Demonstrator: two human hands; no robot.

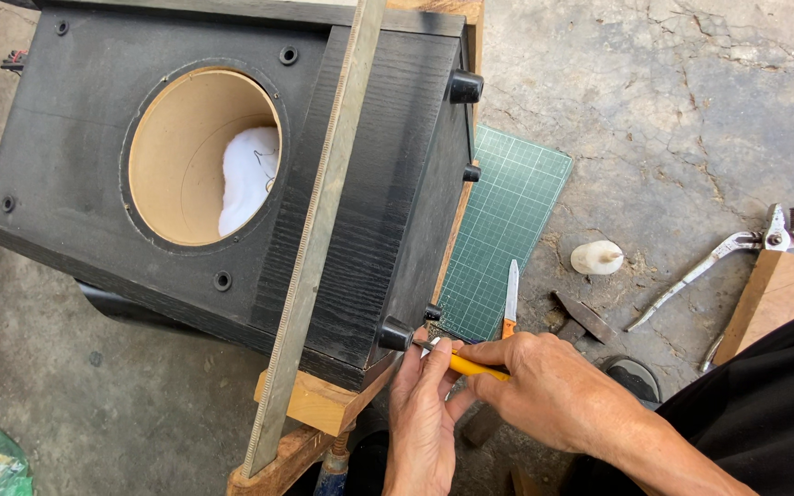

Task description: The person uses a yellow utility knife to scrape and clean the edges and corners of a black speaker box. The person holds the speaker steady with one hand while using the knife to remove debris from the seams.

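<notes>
At about 6 o'clock, nearest the camera, the left hand point(422, 418) has its fingertips pressed around the tip of a yellow-handled tool point(475, 366); whether it pinches the tip or only steadies it I cannot tell. Just to its 3 o'clock, the right hand point(544, 386) is closed around that yellow handle, with the tip set at the lower corner of the black speaker cabinet point(232, 174), right beside a black rubber foot point(395, 333).

To do this well, I judge the left fingers should stay behind the working tip, guiding rather than pushing, while the right hand applies short, controlled strokes so the tip cannot skid across the veneer. The cabinet sits tilted on a wooden block point(323, 402), so light pressure seems wise.

Toward 1 o'clock, an orange-handled knife point(511, 298) lies on a green cutting mat point(507, 220). A long steel ruler point(319, 239) leans across the cabinet. Far out at 3 o'clock, metal pliers point(719, 262) rest on the concrete floor point(654, 110).
</notes>
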